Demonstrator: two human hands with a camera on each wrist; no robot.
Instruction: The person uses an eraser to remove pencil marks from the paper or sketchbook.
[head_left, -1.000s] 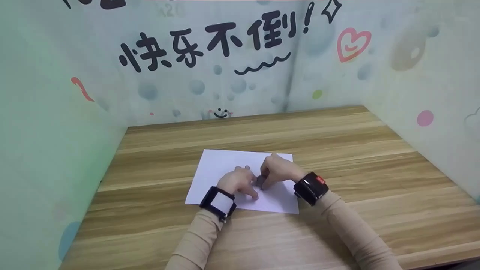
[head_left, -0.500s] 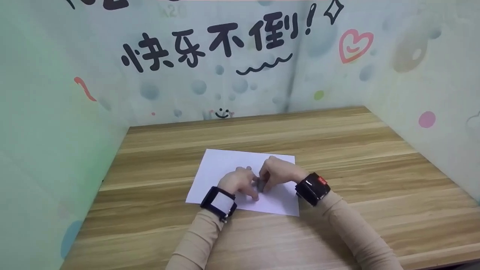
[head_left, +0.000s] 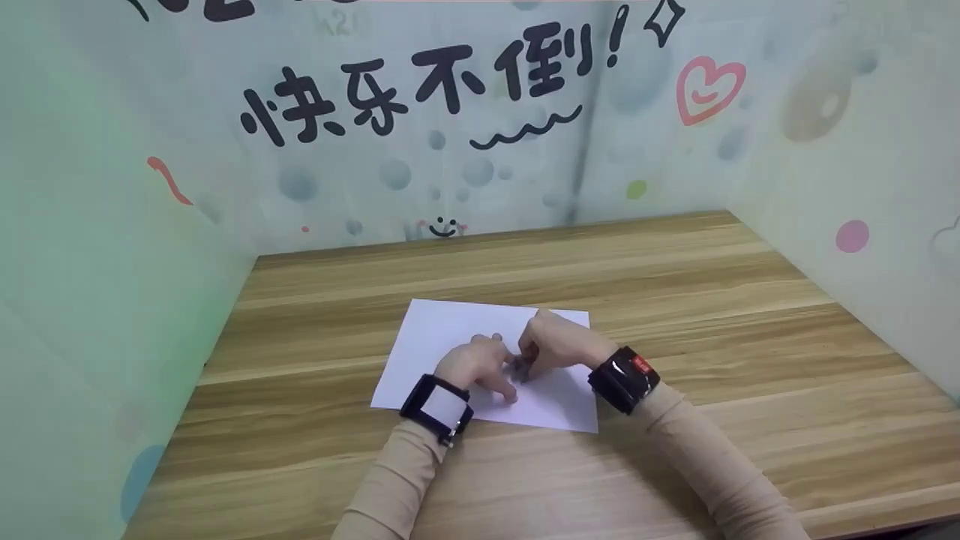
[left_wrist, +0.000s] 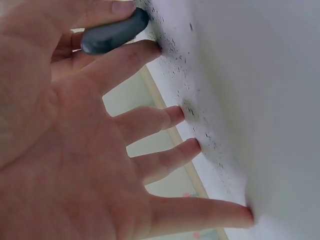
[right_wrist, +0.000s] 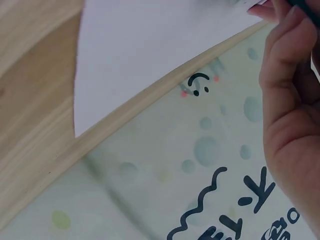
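A small dark grey eraser sits at the sheet of white paper, pinched by the right hand, whose fingers are curled round it so that only a sliver of it shows between the two hands in the head view. In the left wrist view the eraser's tip meets the paper, and a trail of dark crumbs lies scattered on the sheet just beside the fingertips. The left hand lies right against the right hand, spread flat with its fingers straight and apart, their tips pressing down on the paper and holding nothing. The paper lies flat under both hands on the wooden worktop, reaching a little beyond them on the far side and to the left of the left hand. Each wrist wears a black band over a beige sleeve. Beyond the hands, at the worktop's far edge, stands a pale wall panel printed with black characters, bubbles and a small smiley.
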